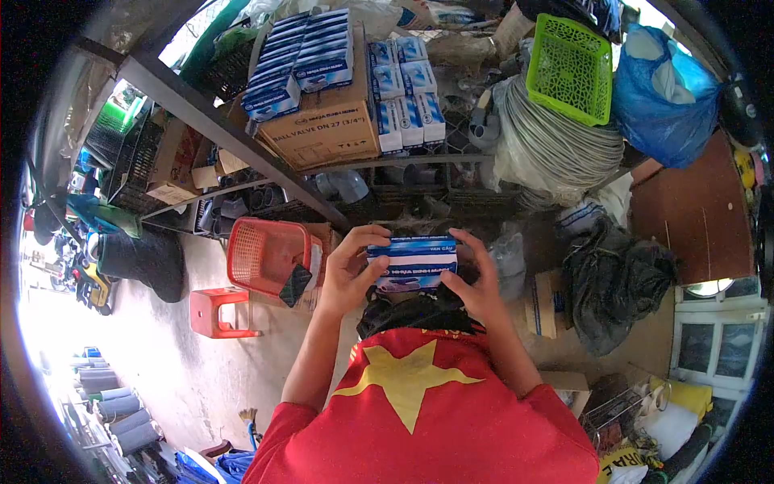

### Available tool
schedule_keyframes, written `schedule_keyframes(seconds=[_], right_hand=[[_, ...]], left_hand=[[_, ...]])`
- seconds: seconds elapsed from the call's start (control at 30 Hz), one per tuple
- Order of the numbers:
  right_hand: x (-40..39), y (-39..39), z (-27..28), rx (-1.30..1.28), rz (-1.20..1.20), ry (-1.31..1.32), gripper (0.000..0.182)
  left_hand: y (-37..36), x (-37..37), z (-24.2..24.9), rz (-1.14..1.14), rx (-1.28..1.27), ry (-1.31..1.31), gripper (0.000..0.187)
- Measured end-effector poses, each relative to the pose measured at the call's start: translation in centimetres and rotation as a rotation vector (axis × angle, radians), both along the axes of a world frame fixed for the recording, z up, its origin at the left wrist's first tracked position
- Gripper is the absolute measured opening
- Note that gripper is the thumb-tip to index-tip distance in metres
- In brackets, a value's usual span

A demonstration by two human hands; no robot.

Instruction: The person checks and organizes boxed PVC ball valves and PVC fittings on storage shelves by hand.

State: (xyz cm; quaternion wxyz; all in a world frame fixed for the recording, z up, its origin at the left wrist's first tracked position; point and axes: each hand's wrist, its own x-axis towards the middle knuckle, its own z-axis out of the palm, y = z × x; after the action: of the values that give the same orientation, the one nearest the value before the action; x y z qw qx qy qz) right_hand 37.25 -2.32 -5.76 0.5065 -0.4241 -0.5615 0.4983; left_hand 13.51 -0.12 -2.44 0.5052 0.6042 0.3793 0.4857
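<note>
Both my hands hold one small blue-and-white carton (413,263) in front of my chest. My left hand (348,273) grips its left end, with the fingers over the top edge. My right hand (477,284) grips its right end. The carton lies level, printed face toward me. Just below it lies a black bag (419,313) against my red shirt with a yellow star (411,403). On the shelf ahead are stacks of similar blue-and-white cartons (310,52), and more of these cartons (407,93) stand next to them.
A cardboard box marked BALL VALVE (322,127) sits under the stacked cartons on a metal rack (210,121). A green basket (569,68), blue plastic bag (663,97) and grey cable coil (556,149) lie to the right. Red basket (266,254), red stool (216,311), black sack (614,278).
</note>
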Motion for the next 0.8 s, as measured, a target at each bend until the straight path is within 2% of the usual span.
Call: schedule_keyframes(seconds=[0.23,0.43,0.53,0.63,0.8], right_hand=[[-0.4,-0.3,-0.2,-0.004,-0.004,-0.052,0.062],[-0.9,-0.6,-1.2,0.003,-0.009,-0.098,0.062],[-1.3,-0.5,-1.1,0.026,-0.010,-0.133,0.063],[-1.8,-0.5,-0.6,0.038,0.034,-0.178,0.062],[-2.7,-0.4,-1.0,0.013,0.046,-0.172,0.062]], left_hand=[[-0.5,-0.2,-0.3,-0.008,-0.060,-0.060,0.020],[-0.9,-0.7,-0.3,-0.039,-0.159,0.027,0.017],[-0.3,-1.1,-0.4,0.007,0.279,0.391,0.017],[-0.3,-0.5,1.1,0.053,0.373,0.517,0.019],[-0.3,-0.2,1.9,-0.017,0.284,0.510,0.021]])
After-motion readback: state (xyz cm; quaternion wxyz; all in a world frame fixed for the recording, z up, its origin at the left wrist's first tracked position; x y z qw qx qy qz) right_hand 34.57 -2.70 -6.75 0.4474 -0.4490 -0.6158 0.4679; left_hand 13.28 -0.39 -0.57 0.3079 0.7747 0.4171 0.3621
